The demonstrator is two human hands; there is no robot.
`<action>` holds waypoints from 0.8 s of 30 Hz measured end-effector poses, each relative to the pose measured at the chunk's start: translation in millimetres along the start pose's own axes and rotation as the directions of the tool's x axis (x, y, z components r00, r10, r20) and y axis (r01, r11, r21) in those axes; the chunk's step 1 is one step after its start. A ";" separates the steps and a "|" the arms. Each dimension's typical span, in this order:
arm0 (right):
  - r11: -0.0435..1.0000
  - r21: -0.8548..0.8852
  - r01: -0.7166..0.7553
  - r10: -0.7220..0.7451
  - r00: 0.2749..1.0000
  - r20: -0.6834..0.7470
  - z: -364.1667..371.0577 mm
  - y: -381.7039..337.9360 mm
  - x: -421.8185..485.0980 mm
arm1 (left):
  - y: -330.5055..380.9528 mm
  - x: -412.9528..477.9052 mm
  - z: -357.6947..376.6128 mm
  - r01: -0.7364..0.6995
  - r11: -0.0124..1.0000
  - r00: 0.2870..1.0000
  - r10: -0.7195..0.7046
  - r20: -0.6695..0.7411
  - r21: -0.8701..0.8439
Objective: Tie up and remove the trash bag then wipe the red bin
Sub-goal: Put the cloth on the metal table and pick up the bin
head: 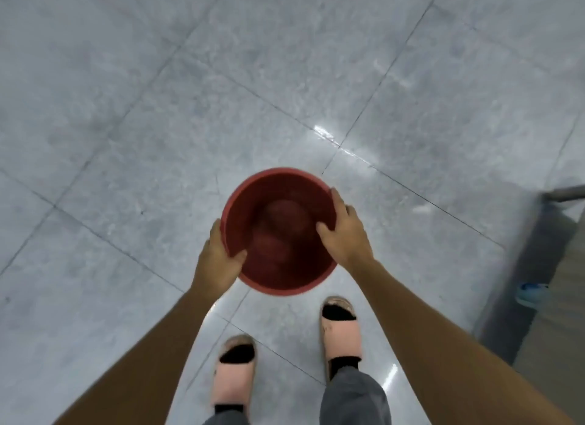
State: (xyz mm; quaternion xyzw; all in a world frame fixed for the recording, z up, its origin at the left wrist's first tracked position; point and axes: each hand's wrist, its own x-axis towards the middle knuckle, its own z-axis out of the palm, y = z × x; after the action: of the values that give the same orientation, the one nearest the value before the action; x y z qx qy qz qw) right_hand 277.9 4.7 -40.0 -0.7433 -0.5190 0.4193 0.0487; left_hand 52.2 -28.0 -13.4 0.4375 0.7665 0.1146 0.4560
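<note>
The red bin point(278, 184) is round and seen from straight above, in front of my feet over the grey tiled floor. No bag or liner shows inside it; the inside is dark red and blurred. My left hand point(218, 260) grips the rim on its left side, thumb inside. On the right side my right hand point(343, 231) holds the rim, fingers over the edge. No trash bag or cloth is in view.
Glossy grey floor tiles point(158, 107) spread all around. My feet in pink slippers point(340, 326) stand just behind the bin. A wooden furniture edge with a metal bar point(563, 193) is at the right, with a blue-and-white object point(531, 293) on the floor beside it.
</note>
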 end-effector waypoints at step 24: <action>0.608 0.711 -0.354 0.667 0.714 -0.215 59.4 199.1 -464.7 | -36.3 -319.9 106.6 -0.571 0.756 0.719 0.273 0.640 0.320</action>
State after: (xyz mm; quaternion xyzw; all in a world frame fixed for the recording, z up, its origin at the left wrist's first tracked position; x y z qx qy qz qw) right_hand 332.3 -485.2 86.9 -0.8792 -0.0795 0.3720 0.2869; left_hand 181.3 -321.2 97.8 0.7217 0.4760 -0.1139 0.4895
